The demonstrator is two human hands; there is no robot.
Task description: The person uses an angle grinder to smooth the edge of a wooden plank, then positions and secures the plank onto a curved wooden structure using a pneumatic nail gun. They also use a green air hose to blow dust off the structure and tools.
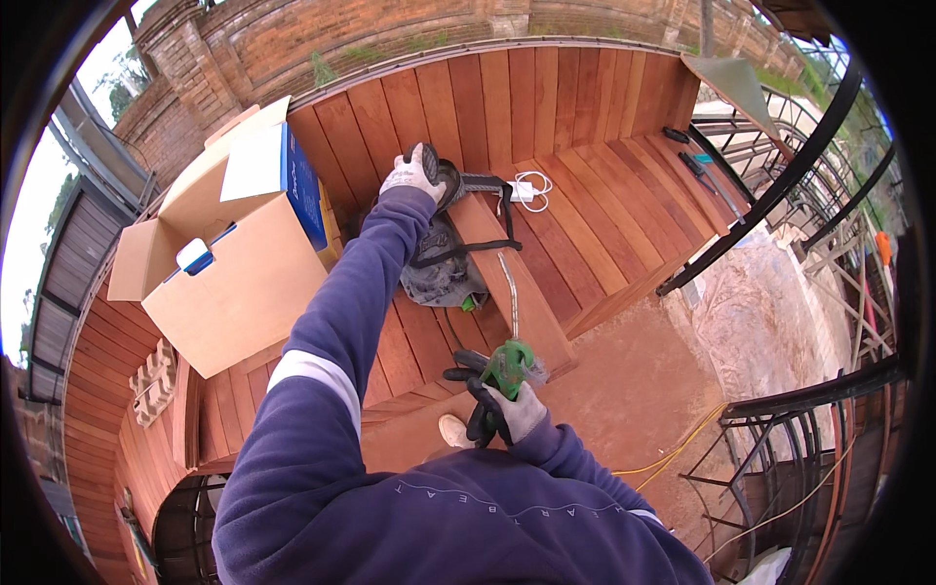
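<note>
Right hand (505, 409): gloved, positioned near the front edge of the wooden desk (609, 249). Grip closed, dark fingers curled around the lower part of a green tool (509, 367). The tool is held in front of the person's torso; its bent metal tube (513, 297) points away from the body and overlaps the view of a loose board (536, 317). From where I stand, I cannot tell whether the tube touches the board.

Left hand (411, 171): gloved, arm extended across the desk to the foot of its planked backrest (526, 102). Fingers bent, just beside a dark rounded item (450, 180). I cannot tell how far this grip is open or whether it has hold of that item.

Adjacent items: a grey-black cloth bundle (441, 268) lies below the left hand, partly hidden by the forearm. A black strap (458, 253) crosses from the bundle over the loose board. A white adapter (524, 189) with a looped white cable (544, 185) lies near the backrest.

Desk, right end: hand tools (700, 171) lie near the corner. Desk, left portion: an open cardboard box (239, 283) with a blue panel; a moulded pulp tray (154, 383) sits toward the outer left.
</note>
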